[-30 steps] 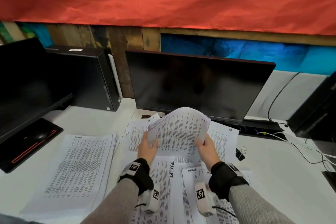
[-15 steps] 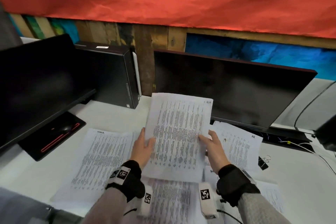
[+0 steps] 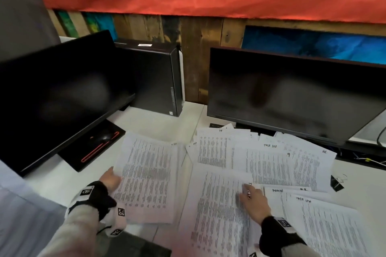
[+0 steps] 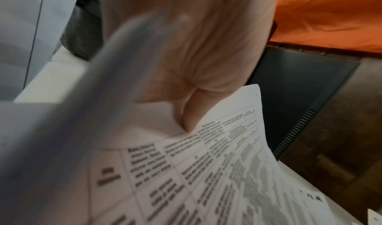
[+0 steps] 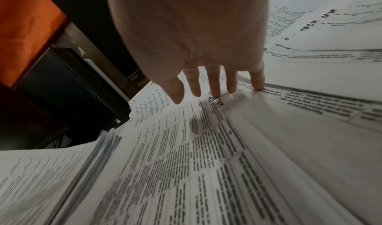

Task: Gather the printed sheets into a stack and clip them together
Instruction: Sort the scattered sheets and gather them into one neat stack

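The left hand (image 3: 109, 179) grips the growing stack (image 3: 146, 177) by its near-left edge, thumb folded over the top page, while the right hand (image 3: 253, 200) lies flat with straight, spread fingers (image 5: 215, 83) on a loose sheet (image 3: 217, 210) just to the right of that stack. To do this well, I judge the right hand should slide one sheet at a time across onto the held pile, squaring corners before reaching further. The printed sheets are white pages dense with small tabular text, fanned and overlapping ahead of and around the right hand; a black binder clip (image 3: 336, 182) waits beyond it, at the far right.
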### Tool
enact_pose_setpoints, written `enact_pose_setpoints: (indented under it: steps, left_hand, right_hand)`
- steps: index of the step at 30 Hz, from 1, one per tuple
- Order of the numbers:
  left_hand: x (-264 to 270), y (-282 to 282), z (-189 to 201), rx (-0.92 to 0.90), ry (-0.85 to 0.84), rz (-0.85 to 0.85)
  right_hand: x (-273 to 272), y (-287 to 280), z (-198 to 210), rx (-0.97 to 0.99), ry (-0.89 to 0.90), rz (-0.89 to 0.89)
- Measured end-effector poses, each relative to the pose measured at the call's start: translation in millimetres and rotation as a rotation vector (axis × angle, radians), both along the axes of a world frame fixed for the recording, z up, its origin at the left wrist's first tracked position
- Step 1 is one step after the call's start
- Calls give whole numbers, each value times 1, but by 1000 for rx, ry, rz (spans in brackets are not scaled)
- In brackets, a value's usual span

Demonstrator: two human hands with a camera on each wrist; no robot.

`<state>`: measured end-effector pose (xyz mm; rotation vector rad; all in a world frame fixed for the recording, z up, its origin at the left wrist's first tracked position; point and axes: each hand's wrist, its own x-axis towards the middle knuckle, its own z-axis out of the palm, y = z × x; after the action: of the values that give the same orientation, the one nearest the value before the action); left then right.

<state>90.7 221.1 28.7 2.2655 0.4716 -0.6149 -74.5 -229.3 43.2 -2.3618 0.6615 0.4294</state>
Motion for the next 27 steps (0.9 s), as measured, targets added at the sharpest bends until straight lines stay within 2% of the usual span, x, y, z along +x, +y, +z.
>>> enact_pose_setpoints:
  steps: [2,5,7,9,10,12,13,14,16,19,21,23,25,27]
  left_hand:
    - [13,10,-12,100,-21,19]
    - [0,-20,24,253,-14,15]
    - [-11,-46,38,359,-31,77]
    - [-24,-79,54,505,-143,132]
    - [-28,-97,58,532,-243,106]
    - [-37,-139,60,387,-398,-54]
    - [-44,-161,57,264,-408,-152]
    - [-52,-184,53,166,-359,-235]
    - [-65,-222,41,75,-168,-294]
    - [-75,-254,31,97,104,-238]
    - [-76,-261,30,81,131,-154]
    - [-74,-261,26,53,122,-100]
    - [-70,-261,25,15,124,-77]
    - [-70,-260,27,21,119,-98]
  right_hand:
    - [1,0,-3,-11,1,-7]
    - [0,1,-4,9,-10,-20]
    - [-2,0,-3,83,-50,-76]
    - [-5,-6,-6,132,-123,-196]
    - [-7,-10,-5,123,-153,-271]
    - [-15,-19,-7,111,-158,-412]
    - [-19,-23,-8,149,-140,-460]
    - [-24,-27,-9,222,-107,-501]
    - [-32,-27,-9,392,-28,-558]
    - [-45,-14,-2,633,14,-579]
    - [-50,-11,9,765,3,-519]
    - [-55,-23,15,682,-141,-458]
    - [-64,-53,13,321,-297,-471]
    - [-79,-89,17,-3,-273,-539]
